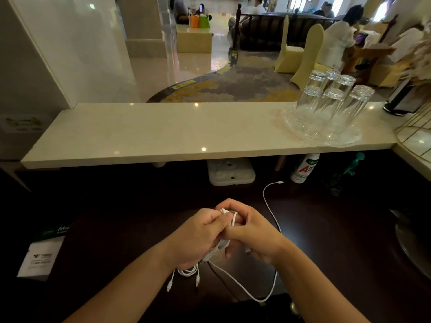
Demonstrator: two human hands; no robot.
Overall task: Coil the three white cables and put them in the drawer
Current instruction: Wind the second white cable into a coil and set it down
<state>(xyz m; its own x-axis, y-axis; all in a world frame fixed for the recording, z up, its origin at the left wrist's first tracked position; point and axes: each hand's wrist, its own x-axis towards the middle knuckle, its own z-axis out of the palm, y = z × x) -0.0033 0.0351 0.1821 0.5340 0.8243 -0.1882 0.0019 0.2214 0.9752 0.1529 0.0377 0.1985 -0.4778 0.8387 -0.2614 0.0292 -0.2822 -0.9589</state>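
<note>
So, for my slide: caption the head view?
Left hand and right hand coil a white cable over the dark desk.

The dark desk carries a leaflet at left, a cable and a bottle; the marble shelf above carries a tray of glasses

Clear upturned drinking glasses: six
Clear round glass tray under them: one
White cables: one bundle, strand count unclear
Free white plug ends: three
Grips: two, left grip and right grip
White power strip: one
White plastic bottle with red lettering: one
Cream-covered chairs: two
White printed leaflet: one
</note>
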